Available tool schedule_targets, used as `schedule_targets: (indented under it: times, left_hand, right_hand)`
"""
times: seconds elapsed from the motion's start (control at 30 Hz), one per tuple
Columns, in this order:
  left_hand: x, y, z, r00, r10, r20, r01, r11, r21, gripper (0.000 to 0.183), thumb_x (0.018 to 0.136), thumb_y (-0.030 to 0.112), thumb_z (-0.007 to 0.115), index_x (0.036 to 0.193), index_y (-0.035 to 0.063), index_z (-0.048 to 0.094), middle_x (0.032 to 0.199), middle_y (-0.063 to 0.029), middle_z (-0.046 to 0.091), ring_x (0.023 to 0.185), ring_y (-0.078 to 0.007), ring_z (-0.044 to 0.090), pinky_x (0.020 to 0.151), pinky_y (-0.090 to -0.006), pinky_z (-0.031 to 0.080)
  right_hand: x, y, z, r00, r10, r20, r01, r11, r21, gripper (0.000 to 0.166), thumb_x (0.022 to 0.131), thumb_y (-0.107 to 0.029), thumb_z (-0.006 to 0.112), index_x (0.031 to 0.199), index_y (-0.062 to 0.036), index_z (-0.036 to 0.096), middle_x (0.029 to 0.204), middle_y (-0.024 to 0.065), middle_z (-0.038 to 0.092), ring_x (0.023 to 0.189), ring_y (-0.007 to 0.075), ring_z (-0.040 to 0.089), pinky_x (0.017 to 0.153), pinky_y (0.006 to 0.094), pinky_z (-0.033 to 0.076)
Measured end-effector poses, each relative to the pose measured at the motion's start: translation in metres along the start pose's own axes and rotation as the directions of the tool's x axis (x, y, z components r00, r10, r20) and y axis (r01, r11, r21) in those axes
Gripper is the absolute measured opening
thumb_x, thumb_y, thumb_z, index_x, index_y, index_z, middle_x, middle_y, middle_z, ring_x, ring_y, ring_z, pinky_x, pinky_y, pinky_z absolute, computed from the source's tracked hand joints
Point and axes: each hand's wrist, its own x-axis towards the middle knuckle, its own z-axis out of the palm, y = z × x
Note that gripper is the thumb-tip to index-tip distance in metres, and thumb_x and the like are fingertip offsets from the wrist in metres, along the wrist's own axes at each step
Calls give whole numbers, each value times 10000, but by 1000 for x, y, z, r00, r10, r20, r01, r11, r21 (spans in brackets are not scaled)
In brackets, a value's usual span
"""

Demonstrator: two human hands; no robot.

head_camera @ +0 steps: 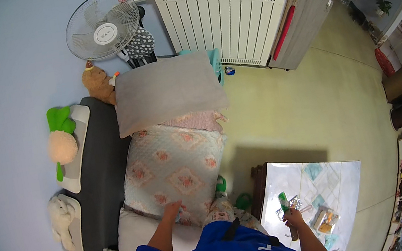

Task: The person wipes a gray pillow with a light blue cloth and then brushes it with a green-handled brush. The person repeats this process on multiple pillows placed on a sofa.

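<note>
My right hand (293, 217) is closed around the handle of a brush with green bristles (283, 200), held over the coffee table (316, 182). My left hand (174, 207) rests at the near part of a quilted floral sofa cover (175, 162); a small pale blue thing (179, 214) shows beside its fingers, and whether the hand grips it I cannot tell. A grey pillow (168, 91) lies at the far end of the seat, over a pink ruffled cloth (200, 122). On the table are a small patterned item (294, 203) and a clear container with food (327, 222).
The dark sofa back (99, 155) runs along the left, with a white plush toy (62, 220), a round plush (62, 146) and a brown plush (96, 82). Beyond stand a fan (105, 33), a white radiator (223, 20) and a folded grey table (298, 27). Green slippers (243, 201) lie near the coffee table.
</note>
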Motion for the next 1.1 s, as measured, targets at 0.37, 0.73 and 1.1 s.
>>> schedule_targets:
  times: [0.37,0.73,1.1]
  left_hand:
    - [138,241,28,946,319,-51,-320,900,-295,341,864,346,704,956,18,696,966,-104,702,776,-192,641,720,-333,507]
    - [244,335,69,997,71,-19,-53,507,-860,733,764,508,786,1259,32,530,1123,-80,595,1019,-234,582,856,-397,490]
    - [131,407,8,824,465,-325,-465,226,-856,356,774,178,745,1065,33,601,976,-61,593,845,-216,603,748,-343,505]
  right_hand:
    - [8,-7,30,965,248,82,-258,952,162,279,765,-93,698,969,22,548,704,155,662,463,234,610,413,363,507]
    - [-22,-135,103,988,151,-28,-152,987,-48,306,768,-203,707,943,23,601,699,107,677,512,178,645,487,309,528]
    - [-28,-57,56,987,141,-80,-143,990,-14,288,779,-177,665,923,55,573,701,133,680,485,194,638,444,325,517]
